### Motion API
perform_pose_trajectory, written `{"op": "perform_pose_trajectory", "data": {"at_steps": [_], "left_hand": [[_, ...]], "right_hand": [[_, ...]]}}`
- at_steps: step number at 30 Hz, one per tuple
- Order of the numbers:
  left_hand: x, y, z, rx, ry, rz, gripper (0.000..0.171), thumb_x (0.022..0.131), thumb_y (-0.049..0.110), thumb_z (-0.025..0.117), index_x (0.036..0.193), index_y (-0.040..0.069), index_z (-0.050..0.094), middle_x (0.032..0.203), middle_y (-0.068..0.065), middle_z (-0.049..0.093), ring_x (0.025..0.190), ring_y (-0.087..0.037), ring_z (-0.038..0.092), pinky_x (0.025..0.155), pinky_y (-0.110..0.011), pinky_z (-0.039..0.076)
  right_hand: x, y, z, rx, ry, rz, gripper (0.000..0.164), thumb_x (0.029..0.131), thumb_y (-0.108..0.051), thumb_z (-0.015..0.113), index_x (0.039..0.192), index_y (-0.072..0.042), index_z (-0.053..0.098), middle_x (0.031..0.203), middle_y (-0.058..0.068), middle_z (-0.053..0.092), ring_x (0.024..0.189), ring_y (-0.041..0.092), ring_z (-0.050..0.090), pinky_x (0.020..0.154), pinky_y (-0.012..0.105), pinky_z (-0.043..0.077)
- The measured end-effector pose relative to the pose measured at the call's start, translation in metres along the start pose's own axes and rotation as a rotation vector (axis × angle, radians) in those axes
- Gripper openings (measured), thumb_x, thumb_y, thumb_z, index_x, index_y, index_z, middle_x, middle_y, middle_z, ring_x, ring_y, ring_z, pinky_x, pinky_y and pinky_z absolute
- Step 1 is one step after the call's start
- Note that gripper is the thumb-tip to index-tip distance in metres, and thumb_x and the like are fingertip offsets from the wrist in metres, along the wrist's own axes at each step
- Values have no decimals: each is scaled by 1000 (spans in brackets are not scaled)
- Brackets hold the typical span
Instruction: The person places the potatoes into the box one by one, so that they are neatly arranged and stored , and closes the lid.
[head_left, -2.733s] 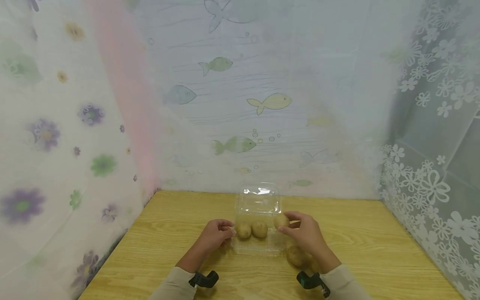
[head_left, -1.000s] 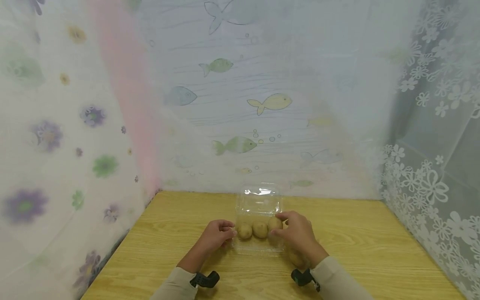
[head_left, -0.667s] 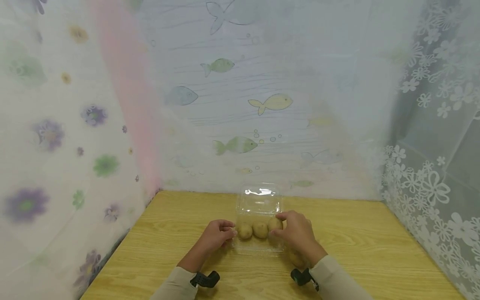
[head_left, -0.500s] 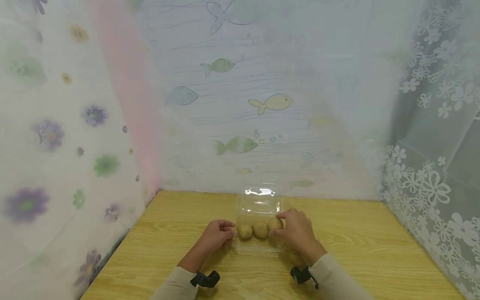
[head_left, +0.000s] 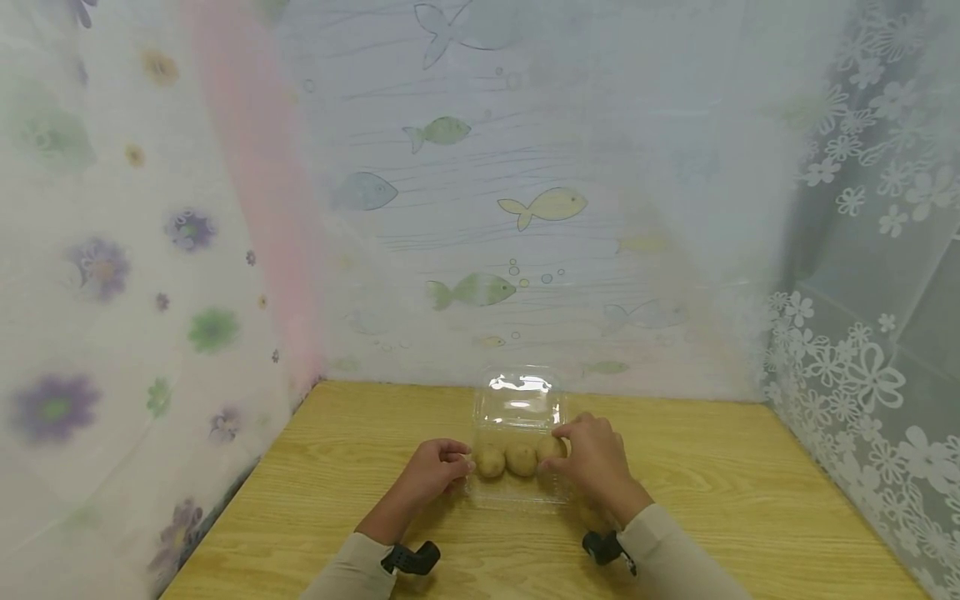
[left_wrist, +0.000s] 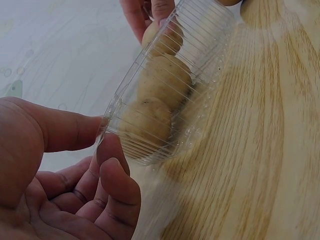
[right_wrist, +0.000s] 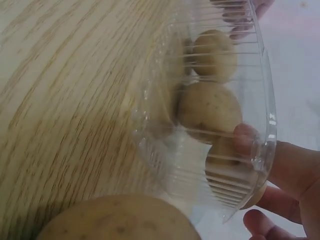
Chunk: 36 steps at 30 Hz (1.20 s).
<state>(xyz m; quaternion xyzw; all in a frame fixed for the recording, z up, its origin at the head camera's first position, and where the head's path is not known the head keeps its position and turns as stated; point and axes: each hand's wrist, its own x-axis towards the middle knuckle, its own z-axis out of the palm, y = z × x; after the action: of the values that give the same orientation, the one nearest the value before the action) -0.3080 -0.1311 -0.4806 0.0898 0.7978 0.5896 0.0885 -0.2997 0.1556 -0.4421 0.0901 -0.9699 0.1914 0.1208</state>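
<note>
A clear plastic clamshell box (head_left: 517, 502) lies on the table with its lid (head_left: 519, 406) raised at the back. Three potatoes sit inside in a row: the left potato (head_left: 490, 461), the middle potato (head_left: 521, 458) and the right potato (head_left: 552, 449). My left hand (head_left: 433, 468) pinches the box's left rim between thumb and forefinger, as the left wrist view shows. Over the right side wall, my right hand (head_left: 600, 460) grips the right potato, thumb in front and fingers behind. In the right wrist view the thumb shows inside the ribbed wall.
Outside the box, a loose potato (right_wrist: 120, 220) lies by the right wrist, mostly hidden by the arm in the head view. The wood-grain table (head_left: 360, 417) ends at a fish-printed curtain (head_left: 465, 250) behind, with flowered curtains at both sides.
Since the oldest frame, my right hand has carried the potato left from the right rim into the box, beside the other two. My left hand has stayed at the rim.
</note>
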Motion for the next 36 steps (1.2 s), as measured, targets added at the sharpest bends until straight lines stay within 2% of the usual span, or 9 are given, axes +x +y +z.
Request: {"op": "perform_pose_trajectory", "data": {"at_steps": [7,14,17,26,36], "left_hand": [[0,1,0,2,-2,3,35,98,15,72,126,-6,65,99,-10,70,77,-15,66,66,-32,56],[0,1,-1,-6,0,0,35,98,15,72,125,-5,65,100,-10,70,78,-15,67,67,-32,56],[0,2,0,-12,1,-2,35,98,14,72,125,-6,64,100,-11,70,77,-15,66,66,-31,56],[-3,4,1,-12,3,-7,37,98,15,72,127,-6,64,101,-11,70,78,-17,66,64,-33,56],[-2,3,0,-6,0,-5,36,98,14,71,127,-6,64,100,-10,69,78,-17,66,64,-33,56]], "right_hand": [[2,4,-1,27,-32,0,54,70,-47,94,115,-22,81,108,0,71,101,25,64,84,54,50],[4,7,0,20,-66,32,53,68,-50,95,112,-24,82,116,4,71,113,36,63,89,56,49],[2,8,1,15,-84,46,51,66,-49,96,108,-23,83,116,6,70,112,39,62,91,58,48],[1,9,4,-35,-90,24,52,66,-49,96,109,-24,83,110,6,68,100,33,61,79,51,48],[-1,8,4,-29,-103,25,52,67,-49,96,111,-24,82,116,7,68,105,36,60,82,53,48]]}}
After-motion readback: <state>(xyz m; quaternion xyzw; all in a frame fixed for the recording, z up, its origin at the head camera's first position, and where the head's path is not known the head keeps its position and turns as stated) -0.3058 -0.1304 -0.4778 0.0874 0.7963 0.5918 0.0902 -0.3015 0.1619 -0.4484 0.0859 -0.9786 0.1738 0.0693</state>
